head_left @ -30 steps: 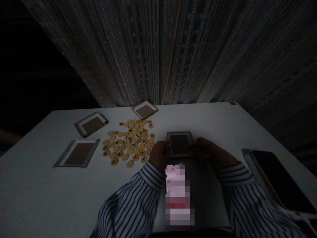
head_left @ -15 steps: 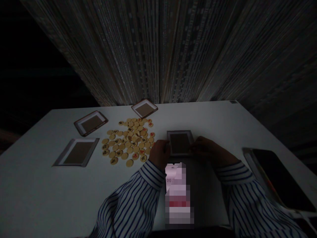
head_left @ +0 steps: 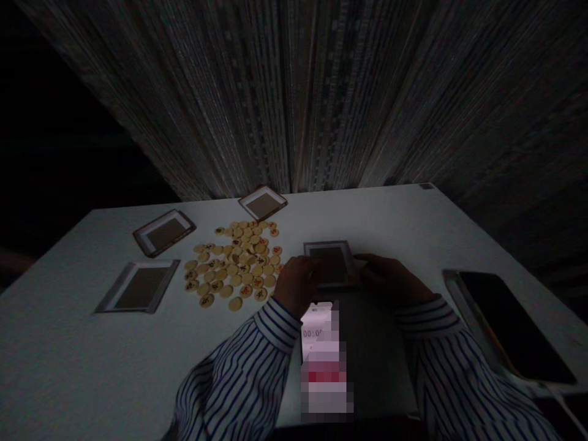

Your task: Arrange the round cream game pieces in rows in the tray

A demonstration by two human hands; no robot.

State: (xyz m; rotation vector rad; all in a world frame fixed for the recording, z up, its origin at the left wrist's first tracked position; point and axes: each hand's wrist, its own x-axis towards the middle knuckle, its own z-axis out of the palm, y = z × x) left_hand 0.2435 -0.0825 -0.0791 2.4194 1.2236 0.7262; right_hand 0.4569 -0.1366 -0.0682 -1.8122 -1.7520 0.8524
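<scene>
Head view, and it's all about one small flat frame [head_left: 337,256], lying on the white table [head_left: 82,355] right between two hands! From the left hand [head_left: 296,280] it sits towards two o'clock; from the right hand [head_left: 388,275], swing round to nine, a shade past. Which is nearer? Left, I'd judge: its fingers lap over the frame's left side and onto the dark middle, while the right works along the opposite rim, at three o'clock on the frame. Left fingers well curled, thumb side inward; whether they grip or merely rest, no telling. Over on the right, fingers bent and bunched at the edge, deep in shadow, so any pinch there is beyond what I can make out. Long axis? Too close to call, the outline looks nearly square, sides running roughly twelve to six. Straight below at six o'clock glows a lit phone [head_left: 313,321], its lower part blurred. Out at nine, just beyond the left hand, a spread of round game pieces [head_left: 236,280], some marked red, some black. And between three and four, well apart from the frame, lies a dark-screened device [head_left: 517,327].
</scene>
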